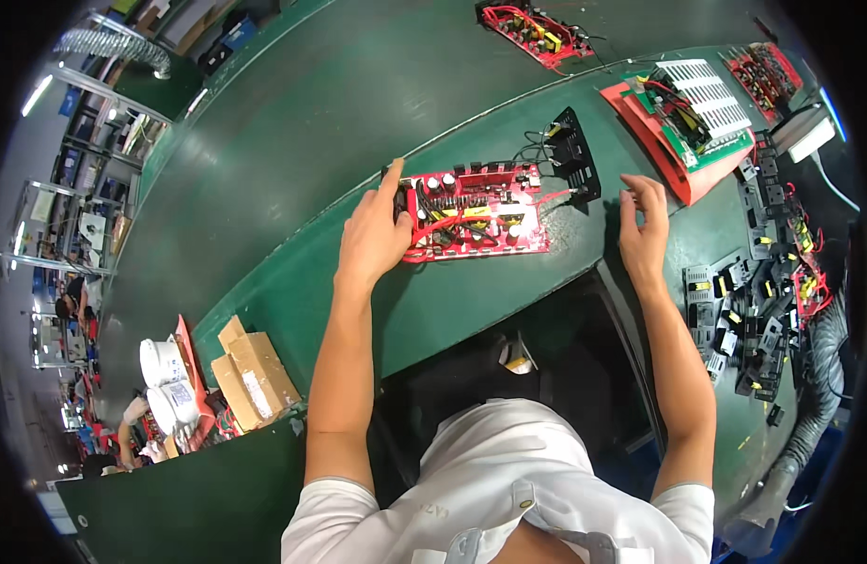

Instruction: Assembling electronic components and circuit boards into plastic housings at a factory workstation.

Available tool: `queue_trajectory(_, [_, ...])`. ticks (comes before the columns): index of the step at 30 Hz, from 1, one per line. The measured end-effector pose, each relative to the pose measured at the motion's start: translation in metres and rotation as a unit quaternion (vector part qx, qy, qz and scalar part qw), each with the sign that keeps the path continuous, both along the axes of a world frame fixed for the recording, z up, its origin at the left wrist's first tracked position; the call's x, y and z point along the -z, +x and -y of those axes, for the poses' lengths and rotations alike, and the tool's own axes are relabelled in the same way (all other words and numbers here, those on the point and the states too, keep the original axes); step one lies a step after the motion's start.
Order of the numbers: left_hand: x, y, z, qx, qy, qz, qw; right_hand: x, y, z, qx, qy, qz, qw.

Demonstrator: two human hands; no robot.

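A red circuit board point(476, 226) with black and red wires, yellow parts and capacitors lies on the green bench in front of me. My left hand point(372, 235) grips the board's left end, where a dark end piece sits partly hidden by my fingers; the index finger stretches along it and the thumb rests at the near side. Thin wires join the board's right end to a black slotted panel point(574, 158). To the right of that panel, my right hand point(646, 226) hovers with fingers apart and slightly bent, holding nothing.
Green boards with a white slotted plate point(704, 99) rest on orange sheets at the right. Several grey and black modules point(748, 305) cluster beyond my right arm. Another red board point(537, 33) lies at the back. Cardboard point(253, 376) and white tubs point(170, 399) stand at the left.
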State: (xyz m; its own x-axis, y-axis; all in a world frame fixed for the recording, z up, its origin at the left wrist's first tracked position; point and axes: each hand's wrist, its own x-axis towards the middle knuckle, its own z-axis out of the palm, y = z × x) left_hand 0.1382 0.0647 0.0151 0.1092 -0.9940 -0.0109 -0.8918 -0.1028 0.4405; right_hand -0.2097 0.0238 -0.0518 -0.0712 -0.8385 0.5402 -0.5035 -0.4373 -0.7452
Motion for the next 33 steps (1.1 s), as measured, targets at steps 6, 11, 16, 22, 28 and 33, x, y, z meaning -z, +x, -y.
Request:
queue_trajectory(6, [0.009, 0.048, 0.065, 0.023, -0.048, -0.11, 0.993, 0.005, -0.005, 0.0, 0.001, 0.043, 0.024, 0.999])
queue_trajectory(11, [0.011, 0.156, 0.115, -0.023, -0.096, -0.081, 0.992, 0.011, 0.0, 0.004, -0.002, 0.022, -0.004, 1.0])
queue_trajectory(16, [0.013, 0.261, 0.127, -0.136, -0.051, -0.17, 0.975, 0.006, -0.002, 0.003, 0.003, 0.039, -0.002, 0.999])
queue_trajectory(22, [-0.004, 0.406, 0.084, -0.157, -0.16, 0.217, 0.95, 0.004, 0.016, 0.015, -0.016, 0.03, 0.006, 0.999])
queue_trajectory(28, [0.03, 0.239, 0.154, -0.048, -0.348, -0.007, 0.936, 0.012, 0.004, 0.01, 0.001, 0.064, -0.003, 0.998])
queue_trajectory(33, [0.094, 0.089, 0.164, -0.006, -0.312, -0.183, 0.932, -0.007, -0.003, -0.004, -0.075, 0.099, -0.157, 0.98])
